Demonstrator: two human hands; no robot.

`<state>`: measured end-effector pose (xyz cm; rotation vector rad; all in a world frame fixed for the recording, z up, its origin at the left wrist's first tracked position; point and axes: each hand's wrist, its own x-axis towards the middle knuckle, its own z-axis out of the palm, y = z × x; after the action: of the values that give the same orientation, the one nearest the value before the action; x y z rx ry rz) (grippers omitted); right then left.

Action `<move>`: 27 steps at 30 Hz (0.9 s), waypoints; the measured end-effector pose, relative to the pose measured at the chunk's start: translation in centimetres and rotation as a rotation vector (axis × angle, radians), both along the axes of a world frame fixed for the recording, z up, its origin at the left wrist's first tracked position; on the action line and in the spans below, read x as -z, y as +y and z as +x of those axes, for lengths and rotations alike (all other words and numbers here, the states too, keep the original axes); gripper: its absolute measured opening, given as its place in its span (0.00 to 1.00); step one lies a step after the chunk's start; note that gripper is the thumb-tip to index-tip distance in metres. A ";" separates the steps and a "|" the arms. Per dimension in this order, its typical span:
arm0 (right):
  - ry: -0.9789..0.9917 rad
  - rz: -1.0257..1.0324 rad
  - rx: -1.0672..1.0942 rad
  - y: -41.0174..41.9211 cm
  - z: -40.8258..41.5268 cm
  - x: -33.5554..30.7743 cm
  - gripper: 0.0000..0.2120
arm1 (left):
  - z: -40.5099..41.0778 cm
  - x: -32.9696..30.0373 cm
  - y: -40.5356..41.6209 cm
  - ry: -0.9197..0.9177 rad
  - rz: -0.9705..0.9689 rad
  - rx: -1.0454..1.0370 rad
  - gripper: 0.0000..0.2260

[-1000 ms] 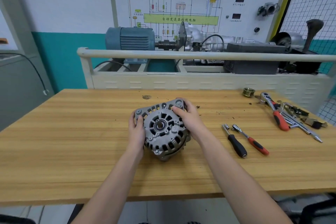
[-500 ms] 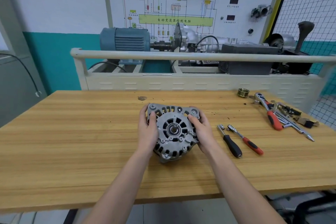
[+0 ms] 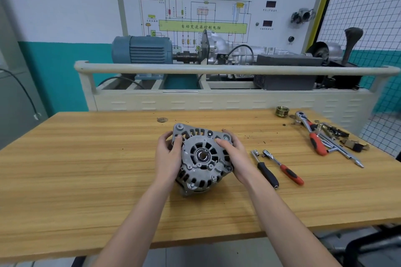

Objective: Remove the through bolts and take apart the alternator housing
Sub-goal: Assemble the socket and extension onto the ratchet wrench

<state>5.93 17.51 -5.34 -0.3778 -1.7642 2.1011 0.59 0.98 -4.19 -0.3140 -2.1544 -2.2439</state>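
The alternator (image 3: 202, 158) is clasped between the left hand (image 3: 168, 158) and right hand (image 3: 235, 158), fingers curled over its rim, seemingly steadied on the surface (image 3: 86, 169) so bolts face up; drivers (image 3: 267, 169) lie right of the grip.

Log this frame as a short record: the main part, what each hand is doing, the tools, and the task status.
main part: alternator, in one piece on the wooden table
left hand: grips the alternator's left side
right hand: grips its right side, fingers over the top edge
tools nearby: black-handled driver and small red-handled ratchet, lying to the right, untouched
tools far right: large red-handled ratchet among loose parts
other: brass-coloured ring near the table's back edge
status: housing not yet apart
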 end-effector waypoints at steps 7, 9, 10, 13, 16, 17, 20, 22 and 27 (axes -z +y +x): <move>-0.050 -0.064 0.039 0.8 0.1 0.3 0.24 | -0.2 -0.2 1.0 0.039 -0.155 -0.016 0.17; -0.057 -0.049 0.035 1.1 0.1 0.4 0.24 | -0.2 -0.4 1.2 0.036 -0.197 -0.013 0.16; -0.063 -0.040 0.032 1.3 0.1 0.5 0.24 | -0.2 -0.6 1.3 0.029 -0.212 -0.011 0.15; -0.095 -0.030 0.026 2.2 0.2 0.9 0.25 | 0.4 -1.2 1.5 0.005 -0.252 -0.008 0.18; -0.084 -0.032 0.074 4.0 0.8 1.2 0.24 | 1.9 -2.2 2.1 0.257 -0.531 -0.191 0.24; -0.081 -0.011 0.119 4.9 1.1 1.2 0.23 | 3.0 -2.7 2.6 0.421 -0.564 -0.264 0.25; -0.144 0.108 0.317 8.5 1.9 1.2 0.20 | 7.3 -3.4 5.8 0.879 -0.408 -0.118 0.16; -0.241 0.259 0.425 11.1 2.3 1.1 0.16 | 9.6 -2.4 9.2 0.968 -0.531 0.215 0.12; -0.604 0.623 0.496 15.5 3.1 1.7 0.11 | 8.9 1.2 16.8 0.448 -1.017 0.518 0.20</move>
<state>9.06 33.05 -7.03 -1.1951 -2.2213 1.0763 9.46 17.80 -5.35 -1.3303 -2.8976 -0.7872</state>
